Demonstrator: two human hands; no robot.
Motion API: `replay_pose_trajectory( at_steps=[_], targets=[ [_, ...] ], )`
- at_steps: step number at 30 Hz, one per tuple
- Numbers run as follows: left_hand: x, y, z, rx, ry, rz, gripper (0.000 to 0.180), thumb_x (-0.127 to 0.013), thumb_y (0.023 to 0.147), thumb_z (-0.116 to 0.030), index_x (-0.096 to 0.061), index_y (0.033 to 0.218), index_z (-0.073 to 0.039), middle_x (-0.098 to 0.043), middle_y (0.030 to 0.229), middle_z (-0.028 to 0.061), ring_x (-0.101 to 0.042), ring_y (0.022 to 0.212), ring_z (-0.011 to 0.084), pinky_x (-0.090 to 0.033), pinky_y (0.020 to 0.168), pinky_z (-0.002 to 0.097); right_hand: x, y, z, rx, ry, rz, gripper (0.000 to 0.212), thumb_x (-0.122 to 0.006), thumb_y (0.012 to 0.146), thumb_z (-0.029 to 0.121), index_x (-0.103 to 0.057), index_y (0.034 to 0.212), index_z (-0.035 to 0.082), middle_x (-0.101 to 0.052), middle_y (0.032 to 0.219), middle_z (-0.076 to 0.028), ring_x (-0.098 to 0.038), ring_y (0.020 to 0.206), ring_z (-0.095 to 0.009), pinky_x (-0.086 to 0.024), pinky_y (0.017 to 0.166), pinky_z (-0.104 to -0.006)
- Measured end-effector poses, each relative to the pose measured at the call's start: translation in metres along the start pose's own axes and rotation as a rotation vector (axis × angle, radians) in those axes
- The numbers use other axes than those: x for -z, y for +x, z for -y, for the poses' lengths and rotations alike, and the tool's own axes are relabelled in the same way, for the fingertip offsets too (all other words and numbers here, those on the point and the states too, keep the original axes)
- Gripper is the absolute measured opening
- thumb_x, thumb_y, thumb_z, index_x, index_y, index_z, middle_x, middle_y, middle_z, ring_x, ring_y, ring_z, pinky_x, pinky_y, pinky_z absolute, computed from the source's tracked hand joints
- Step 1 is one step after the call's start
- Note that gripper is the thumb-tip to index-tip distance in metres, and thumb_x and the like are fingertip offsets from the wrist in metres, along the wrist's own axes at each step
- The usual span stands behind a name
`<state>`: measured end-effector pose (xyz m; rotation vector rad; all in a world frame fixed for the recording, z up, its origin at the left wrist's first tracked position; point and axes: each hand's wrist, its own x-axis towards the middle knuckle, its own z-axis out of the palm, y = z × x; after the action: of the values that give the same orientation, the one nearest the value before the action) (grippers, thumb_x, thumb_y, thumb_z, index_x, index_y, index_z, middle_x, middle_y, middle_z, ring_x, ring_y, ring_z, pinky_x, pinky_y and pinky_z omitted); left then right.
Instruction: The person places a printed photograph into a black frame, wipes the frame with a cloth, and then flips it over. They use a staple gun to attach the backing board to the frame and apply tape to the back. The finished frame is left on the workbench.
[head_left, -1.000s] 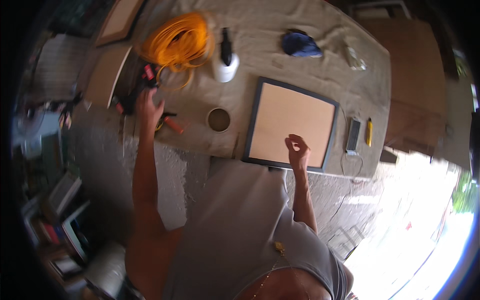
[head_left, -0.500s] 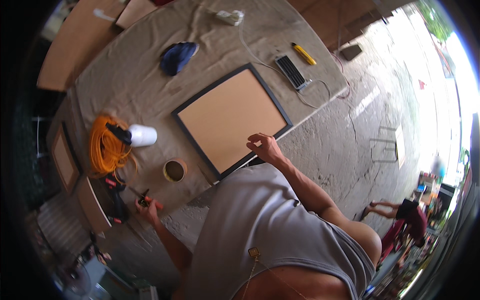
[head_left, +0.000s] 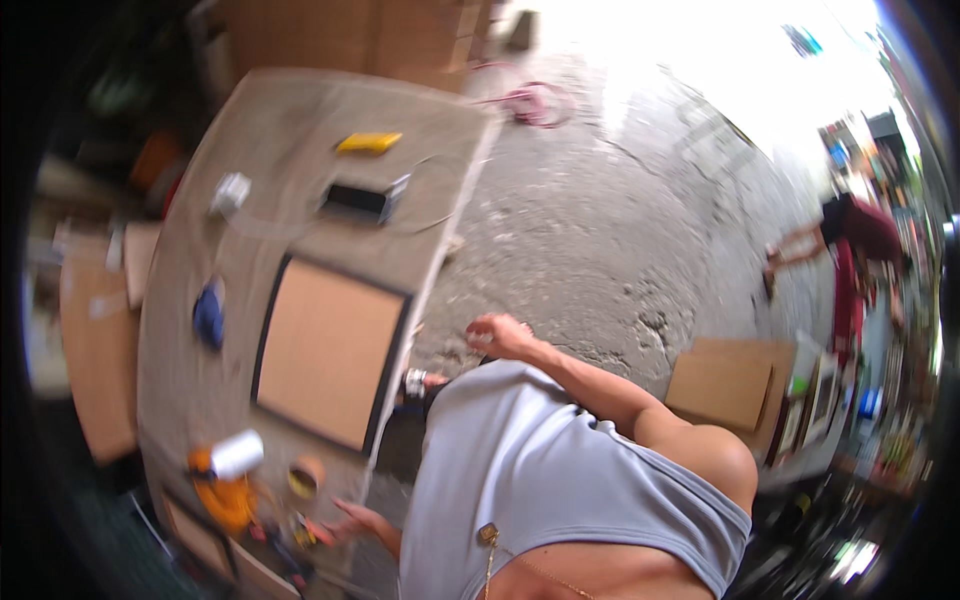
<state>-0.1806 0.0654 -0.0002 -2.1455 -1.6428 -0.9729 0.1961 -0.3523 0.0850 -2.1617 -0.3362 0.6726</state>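
Note:
My left hand (head_left: 358, 522) is stretched out at the near left edge of the table, its fingers apart. Close to its fingertips lies a hand tool with orange-red handles (head_left: 319, 531), probably pliers, blurred. My right hand (head_left: 503, 337) hangs in front of my body over the floor, beyond the table edge; its fingers bend loosely and nothing shows in them. To the left of that hand, a black-edged frame with a tan panel (head_left: 330, 355) lies flat on the cloth-covered table (head_left: 225, 400).
On the table are a white bottle (head_left: 238, 454), orange cord (head_left: 226, 502), a cup-like container (head_left: 305, 478), a blue cap-like item (head_left: 209, 315), a black device (head_left: 356, 202) and a yellow tool (head_left: 369, 143). Cardboard sheets (head_left: 720, 385) stand right. Another person (head_left: 865, 230) bends over farther off.
My view and body have turned to the right, so the table sits farther left. My left hand has let go of the orange-handled tool. My right hand has moved off the frame.

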Motion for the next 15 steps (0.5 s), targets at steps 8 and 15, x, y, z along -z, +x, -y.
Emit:
replay_pose_trajectory(
  at_steps=[8, 15],
  targets=[
    [-0.015, -0.196, -0.317, -0.607, -0.52, 1.241, 0.055, -0.065, 0.085, -0.05, -0.054, 0.122, -0.01, -0.06, 0.104, 0.0113, -0.059, 0.092, 0.0295, -0.047, 0.074, 0.0496, 0.137, -0.128, -0.209, -0.466, 0.046, -0.223, 0.048, -0.069, 0.081, 0.039, -0.065, 0.118, 0.008, -0.067, 0.113, -0.019, -0.062, 0.108, -0.036, -0.05, 0.09, -0.0447],
    [-0.059, -0.252, -0.514, -0.573, -0.074, 1.955, 0.045, -0.065, 0.086, -0.046, -0.056, 0.115, -0.012, -0.061, 0.095, 0.0094, -0.061, 0.079, 0.0268, -0.048, 0.062, 0.0473, 0.179, -0.291, -0.337, -0.89, 0.671, -1.242, 0.041, -0.072, 0.079, 0.038, -0.07, 0.107, 0.008, -0.072, 0.1, -0.013, -0.069, 0.094, -0.024, -0.053, 0.084, -0.0355]
  ],
)
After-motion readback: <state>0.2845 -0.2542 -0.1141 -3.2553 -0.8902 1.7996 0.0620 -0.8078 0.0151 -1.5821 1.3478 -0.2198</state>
